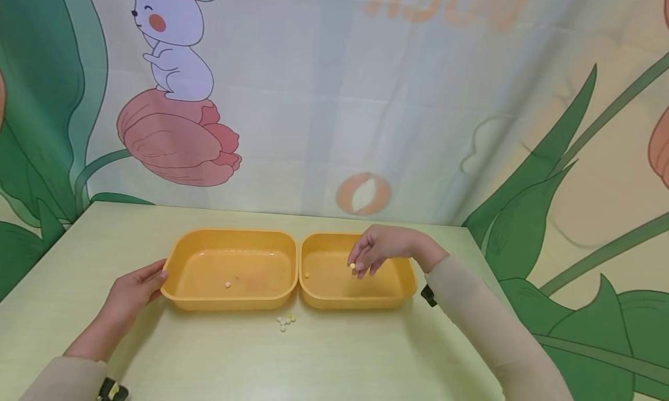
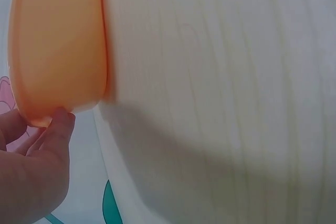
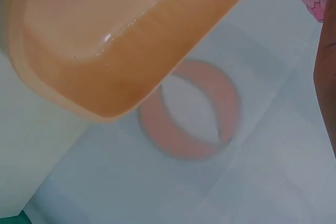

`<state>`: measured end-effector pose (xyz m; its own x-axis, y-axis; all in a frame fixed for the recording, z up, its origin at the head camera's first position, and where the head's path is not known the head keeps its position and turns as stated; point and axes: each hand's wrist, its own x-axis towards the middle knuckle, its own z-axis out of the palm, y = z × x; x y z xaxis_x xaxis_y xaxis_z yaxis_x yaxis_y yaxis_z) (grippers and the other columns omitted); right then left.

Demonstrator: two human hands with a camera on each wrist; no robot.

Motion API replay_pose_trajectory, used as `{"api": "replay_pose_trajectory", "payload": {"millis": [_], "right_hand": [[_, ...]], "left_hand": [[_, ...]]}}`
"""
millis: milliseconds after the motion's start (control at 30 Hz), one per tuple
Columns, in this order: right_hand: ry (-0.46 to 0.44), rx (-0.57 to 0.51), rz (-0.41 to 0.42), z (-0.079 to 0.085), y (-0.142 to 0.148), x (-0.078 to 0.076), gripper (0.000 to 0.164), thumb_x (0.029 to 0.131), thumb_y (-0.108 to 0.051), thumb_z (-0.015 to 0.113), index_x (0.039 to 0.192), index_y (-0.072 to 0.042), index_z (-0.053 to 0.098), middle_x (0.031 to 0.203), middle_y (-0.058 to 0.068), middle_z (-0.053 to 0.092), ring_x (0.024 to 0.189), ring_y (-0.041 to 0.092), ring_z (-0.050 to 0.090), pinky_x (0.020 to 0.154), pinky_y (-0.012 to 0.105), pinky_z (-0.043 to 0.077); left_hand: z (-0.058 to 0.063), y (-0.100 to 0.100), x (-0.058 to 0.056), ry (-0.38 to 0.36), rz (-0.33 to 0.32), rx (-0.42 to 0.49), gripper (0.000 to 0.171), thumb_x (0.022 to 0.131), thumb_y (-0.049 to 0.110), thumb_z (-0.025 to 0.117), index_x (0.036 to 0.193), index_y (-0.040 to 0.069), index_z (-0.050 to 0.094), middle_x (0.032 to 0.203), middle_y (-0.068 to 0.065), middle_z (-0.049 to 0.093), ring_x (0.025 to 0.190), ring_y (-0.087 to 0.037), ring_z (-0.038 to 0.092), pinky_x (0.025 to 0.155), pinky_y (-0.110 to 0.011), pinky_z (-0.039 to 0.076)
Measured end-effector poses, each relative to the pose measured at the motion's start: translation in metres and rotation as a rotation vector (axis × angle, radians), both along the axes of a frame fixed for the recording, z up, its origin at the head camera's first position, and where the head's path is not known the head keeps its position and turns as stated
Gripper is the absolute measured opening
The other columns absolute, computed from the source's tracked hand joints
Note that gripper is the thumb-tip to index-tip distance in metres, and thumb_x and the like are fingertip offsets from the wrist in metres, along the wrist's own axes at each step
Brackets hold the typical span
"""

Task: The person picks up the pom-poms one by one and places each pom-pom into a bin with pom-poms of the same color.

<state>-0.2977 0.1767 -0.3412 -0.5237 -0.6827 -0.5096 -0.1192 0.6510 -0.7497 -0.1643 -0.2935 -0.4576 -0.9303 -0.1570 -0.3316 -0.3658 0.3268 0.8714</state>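
Observation:
In the head view two yellow-orange plastic trays stand side by side. My left hand [image 1: 130,290] holds the left end of the left tray [image 1: 230,303], its thumb at the rim; the left wrist view shows the fingers [image 2: 62,124] against that end. Over the right tray [image 1: 355,303] my right hand [image 1: 381,247] pinches a small round yellow pellet [image 1: 352,266] between thumb and fingertips. One whitish pellet [image 1: 227,285] lies in the left tray, and a yellow pellet [image 1: 306,275] near the left wall of the right one. Several white and yellow pellets [image 1: 283,320] lie on the table before the trays.
The pale wood-grain table [image 1: 366,354] ends at a printed cloth backdrop [image 1: 292,99] with a rabbit and flowers. A dark wrist device shows at each sleeve. In the right wrist view the right tray's inner wall [image 3: 121,87] shows, and the pinched pellet is out of view.

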Motion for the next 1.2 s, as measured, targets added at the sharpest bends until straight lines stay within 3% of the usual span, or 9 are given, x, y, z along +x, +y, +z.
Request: {"api": "replay_pose_trajectory", "payload": {"millis": [267, 467, 633, 867, 1200], "right_hand": [[-0.091, 0.071, 0.026, 0.012, -0.007, -0.027, 0.022, 0.098, -0.002, 0.064, 0.117, 0.009, 0.067, 0.094, -0.001, 0.08, 0.086, 0.01, 0.076, 0.08, 0.024, 0.066], [-0.122, 0.096, 0.001, 0.007, -0.013, -0.042, 0.023, 0.1, -0.002, 0.061, 0.119, 0.011, 0.064, 0.09, -0.004, 0.078, 0.085, 0.01, 0.076, 0.078, 0.021, 0.065], [-0.143, 0.098, -0.004, -0.006, -0.019, -0.052, 0.022, 0.101, -0.002, 0.059, 0.12, 0.009, 0.064, 0.091, -0.005, 0.077, 0.086, 0.009, 0.075, 0.078, 0.019, 0.064], [-0.179, 0.121, -0.033, -0.029, -0.029, -0.067, 0.012, 0.1, -0.002, 0.061, 0.107, -0.005, 0.07, 0.092, -0.003, 0.078, 0.087, 0.01, 0.075, 0.079, 0.02, 0.064], [-0.195, 0.194, -0.005, -0.064, -0.048, -0.073, 0.012, 0.099, -0.003, 0.063, 0.107, -0.005, 0.072, 0.09, -0.005, 0.078, 0.086, 0.008, 0.075, 0.08, 0.02, 0.064]], "left_hand": [[0.0, 0.0, 0.0, -0.003, 0.005, -0.003, 0.063, 0.112, 0.031, 0.04, 0.161, 0.0, 0.018, 0.166, -0.027, 0.021, 0.152, -0.044, 0.032, 0.1, -0.026, 0.053], [-0.001, 0.001, 0.001, 0.0, 0.005, 0.003, 0.063, 0.112, 0.031, 0.04, 0.161, 0.0, 0.018, 0.166, -0.027, 0.021, 0.152, -0.044, 0.032, 0.1, -0.025, 0.054], [-0.001, 0.001, 0.001, 0.005, 0.002, -0.003, 0.063, 0.112, 0.032, 0.04, 0.161, 0.0, 0.017, 0.166, -0.027, 0.022, 0.152, -0.045, 0.032, 0.101, -0.028, 0.052], [-0.002, 0.0, 0.001, 0.009, -0.002, -0.005, 0.064, 0.111, 0.033, 0.04, 0.161, 0.0, 0.017, 0.167, -0.027, 0.021, 0.152, -0.045, 0.032, 0.102, -0.028, 0.051], [-0.003, -0.001, 0.001, 0.009, -0.001, -0.014, 0.063, 0.112, 0.032, 0.04, 0.161, 0.0, 0.017, 0.166, -0.027, 0.021, 0.152, -0.045, 0.032, 0.103, -0.03, 0.05]]}}
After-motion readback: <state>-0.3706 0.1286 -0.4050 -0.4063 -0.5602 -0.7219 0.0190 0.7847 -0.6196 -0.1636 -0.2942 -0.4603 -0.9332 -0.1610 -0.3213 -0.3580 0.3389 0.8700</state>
